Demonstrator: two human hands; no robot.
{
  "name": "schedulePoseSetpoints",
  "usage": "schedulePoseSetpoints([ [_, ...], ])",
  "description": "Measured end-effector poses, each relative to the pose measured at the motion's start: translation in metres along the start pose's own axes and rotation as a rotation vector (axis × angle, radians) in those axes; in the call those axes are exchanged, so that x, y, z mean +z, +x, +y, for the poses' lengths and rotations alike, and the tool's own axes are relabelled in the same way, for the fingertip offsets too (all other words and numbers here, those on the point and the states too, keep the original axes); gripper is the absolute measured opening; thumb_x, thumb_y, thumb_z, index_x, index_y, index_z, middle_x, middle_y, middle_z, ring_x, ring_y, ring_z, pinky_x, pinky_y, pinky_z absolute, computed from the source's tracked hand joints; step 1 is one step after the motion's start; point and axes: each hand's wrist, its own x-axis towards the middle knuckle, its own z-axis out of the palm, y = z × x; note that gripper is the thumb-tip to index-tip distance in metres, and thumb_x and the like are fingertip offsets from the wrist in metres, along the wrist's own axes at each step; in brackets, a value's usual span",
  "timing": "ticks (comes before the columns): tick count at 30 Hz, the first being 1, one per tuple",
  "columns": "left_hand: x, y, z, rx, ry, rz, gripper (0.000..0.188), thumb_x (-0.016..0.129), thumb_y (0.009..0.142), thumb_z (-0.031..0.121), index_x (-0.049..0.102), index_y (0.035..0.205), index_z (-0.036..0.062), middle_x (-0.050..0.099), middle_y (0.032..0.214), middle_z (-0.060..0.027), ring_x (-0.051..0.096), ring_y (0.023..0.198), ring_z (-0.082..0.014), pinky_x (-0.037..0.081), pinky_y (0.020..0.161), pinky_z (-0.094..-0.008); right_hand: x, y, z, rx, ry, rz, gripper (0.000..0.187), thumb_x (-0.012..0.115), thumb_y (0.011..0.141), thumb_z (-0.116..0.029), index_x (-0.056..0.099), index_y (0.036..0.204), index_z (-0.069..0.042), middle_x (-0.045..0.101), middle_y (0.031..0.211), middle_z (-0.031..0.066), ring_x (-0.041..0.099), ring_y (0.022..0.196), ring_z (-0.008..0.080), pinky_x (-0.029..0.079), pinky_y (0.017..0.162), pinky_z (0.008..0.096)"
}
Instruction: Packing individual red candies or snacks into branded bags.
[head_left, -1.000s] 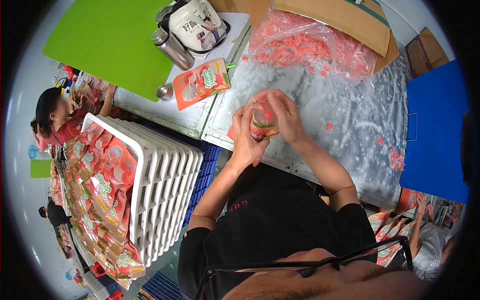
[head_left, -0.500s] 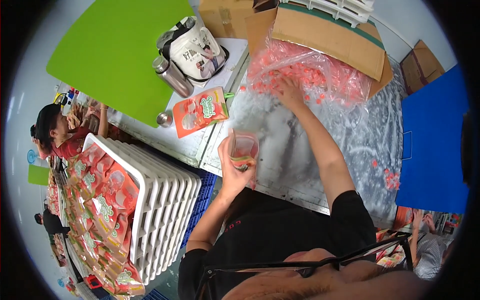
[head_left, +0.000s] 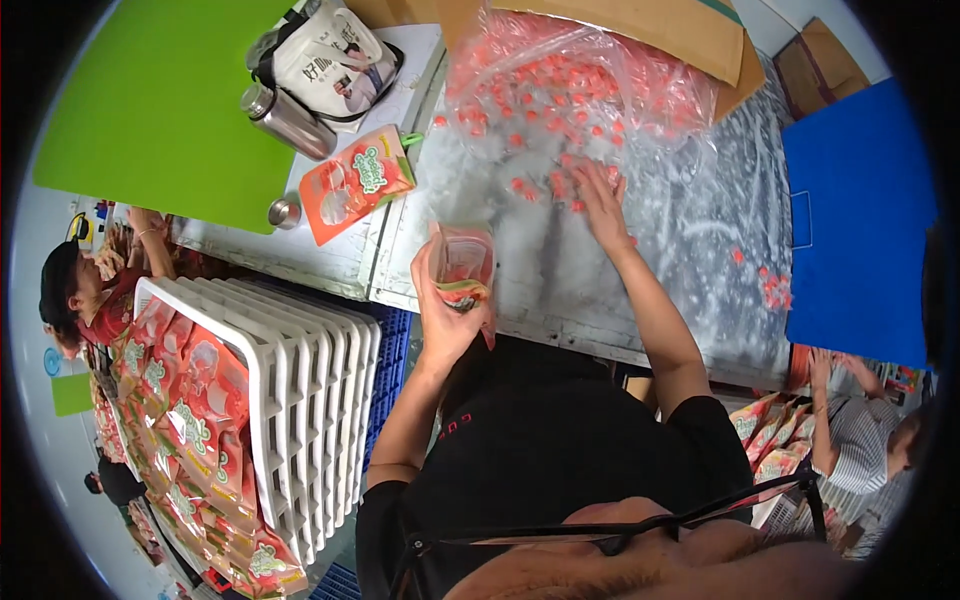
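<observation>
"What fills this room most, from where you're standing?"

"The grey metal table [head_left: 560, 285], with whitish smears all over it. Then the big green panel [head_left: 150, 110] to the left, and the stack of white crates [head_left: 312, 400] below it, topped with red pouches."

"And at the far edge?"

"A cardboard box [head_left: 690, 45], its clear plastic liner spilling red pieces onto the table."

"What about the pouch [head_left: 466, 258] in hand?"

"It's at the near edge of the table, upper end toward the box. Pinkish red, glossy, partly see-through, with a green and gold band by the thumb. I can't tell how full it is."

"How is it held?"

"The left hand [head_left: 447, 328] is clamped on its lower part, thumb in front. The right hand [head_left: 603, 212] lies palm down, fingers slightly apart, at the loose red pieces [head_left: 525, 188]. Those are the smallest: little, rounded, bright."
</observation>
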Motion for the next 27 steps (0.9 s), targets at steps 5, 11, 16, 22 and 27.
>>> schedulePoseSetpoints([
  [5, -0.002, -0.010, 0.002, -0.048, -0.029, -0.012, 0.094, 0.075, 0.064, -0.002, 0.032, 0.148, 0.0019, 0.038, 0.138, -0.0184, 0.043, 0.129, -0.0350, 0.038, 0.109, -0.0406, -0.022, -0.021, -0.006, 0.073, 0.131, 0.138, 0.045, 0.041, 0.105, -0.028, 0.045, 0.147, -0.013, 0.058, 0.141, 0.0087, 0.024, 0.150, 0.0338, -0.004, 0.120, 0.0543],
  [11, -0.004, -0.016, 0.009, -0.037, 0.009, -0.009, 0.095, 0.076, 0.066, -0.001, 0.031, 0.149, 0.0019, 0.037, 0.137, -0.0178, 0.043, 0.129, -0.0339, 0.038, 0.109, -0.0409, -0.006, -0.029, -0.038, -0.131, -0.195, 0.177, 0.045, 0.050, 0.099, -0.022, 0.050, 0.142, -0.010, 0.056, 0.140, 0.0113, 0.036, 0.141, 0.0361, 0.014, 0.120, 0.0563],
  [16, -0.004, -0.018, 0.003, -0.053, -0.027, -0.030, 0.092, 0.077, 0.067, 0.001, 0.033, 0.148, 0.0010, 0.039, 0.136, -0.0179, 0.043, 0.129, -0.0332, 0.038, 0.109, -0.0414, 0.012, -0.027, -0.056, -0.260, -0.456, -0.034, 0.044, 0.054, 0.097, -0.018, 0.052, 0.140, -0.010, 0.046, 0.149, 0.0114, 0.039, 0.138, 0.0355, 0.020, 0.119, 0.0566],
  [22, -0.010, -0.019, -0.002, -0.061, 0.017, -0.012, 0.093, 0.078, 0.067, 0.003, 0.033, 0.148, 0.0004, 0.040, 0.136, -0.0181, 0.043, 0.129, -0.0337, 0.037, 0.109, -0.0415, 0.003, -0.045, -0.054, -0.238, -0.020, -0.089, 0.042, 0.049, 0.099, -0.015, 0.051, 0.140, -0.008, 0.050, 0.145, 0.0120, 0.043, 0.136, 0.0349, 0.023, 0.118, 0.0532],
  [27, -0.008, -0.013, 0.008, -0.055, 0.017, -0.028, 0.092, 0.078, 0.067, 0.002, 0.033, 0.147, 0.0003, 0.040, 0.136, -0.0183, 0.043, 0.129, -0.0340, 0.036, 0.110, -0.0412, -0.023, -0.054, -0.037, -0.036, 0.016, 0.179, 0.035, 0.045, 0.100, -0.012, 0.058, 0.132, -0.003, 0.059, 0.133, 0.0165, 0.052, 0.126, 0.0351, 0.032, 0.113, 0.0432],
])
